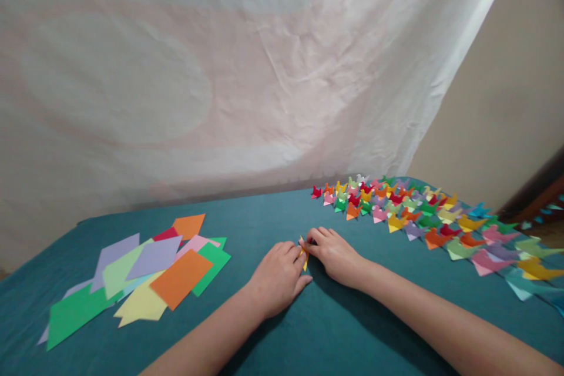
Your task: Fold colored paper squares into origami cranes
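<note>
A small piece of folded yellow-orange paper (305, 262) lies on the teal cloth between my two hands, mostly covered by fingers. My left hand (277, 278) rests palm down over its left side, fingertips pressed on the paper and thumb stretched along the cloth. From the right, my right hand (337, 255) pinches the upper end of the paper, fingers curled close to the left fingertips. The paper looks narrow and pointed at its lower end; the rest of its shape is hidden.
Loose paper sheets in orange (181, 279), green (79, 309), purple and yellow overlap at left. Rows of small folded paper birds (396, 222) stand at right, reaching near my right forearm. A pale curtain (247, 70) hangs behind the cloth-covered table (259, 217).
</note>
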Action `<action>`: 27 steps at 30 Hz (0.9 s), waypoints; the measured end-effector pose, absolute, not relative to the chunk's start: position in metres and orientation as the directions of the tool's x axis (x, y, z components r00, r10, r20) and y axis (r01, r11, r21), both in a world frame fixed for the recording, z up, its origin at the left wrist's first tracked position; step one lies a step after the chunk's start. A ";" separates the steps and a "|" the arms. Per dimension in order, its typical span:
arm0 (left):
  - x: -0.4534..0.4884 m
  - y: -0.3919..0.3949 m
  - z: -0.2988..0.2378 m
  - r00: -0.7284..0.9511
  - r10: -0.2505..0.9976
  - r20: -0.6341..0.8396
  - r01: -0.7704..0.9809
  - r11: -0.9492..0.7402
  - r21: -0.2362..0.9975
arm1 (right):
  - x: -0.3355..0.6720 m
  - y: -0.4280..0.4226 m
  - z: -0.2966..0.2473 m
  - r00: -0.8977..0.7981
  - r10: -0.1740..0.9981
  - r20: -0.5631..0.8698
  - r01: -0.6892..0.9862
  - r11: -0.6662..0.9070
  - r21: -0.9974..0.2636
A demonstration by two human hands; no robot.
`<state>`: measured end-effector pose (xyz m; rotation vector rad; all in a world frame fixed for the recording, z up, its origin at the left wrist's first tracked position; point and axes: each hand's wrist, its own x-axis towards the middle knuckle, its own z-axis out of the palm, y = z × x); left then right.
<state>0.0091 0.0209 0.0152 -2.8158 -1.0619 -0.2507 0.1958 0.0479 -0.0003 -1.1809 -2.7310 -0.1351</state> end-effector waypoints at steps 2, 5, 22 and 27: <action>0.009 0.021 0.016 0.739 0.643 0.200 0.662 -0.748 -0.045 | 0.195 0.049 0.000 -0.670 0.718 0.186 0.733 0.681 0.012; 0.009 0.021 0.017 0.741 0.641 0.199 0.659 -0.752 -0.031 | 0.195 0.050 0.000 -0.664 0.722 0.193 0.736 0.677 0.003; 0.008 0.020 0.019 0.744 0.642 0.186 0.657 -0.753 -0.028 | 0.188 0.068 -0.001 -0.645 0.745 0.171 0.760 0.649 0.038; 0.006 0.020 0.020 0.749 0.637 0.183 0.650 -0.760 -0.017 | 0.204 0.067 -0.006 -0.651 0.734 0.194 0.731 0.675 -0.099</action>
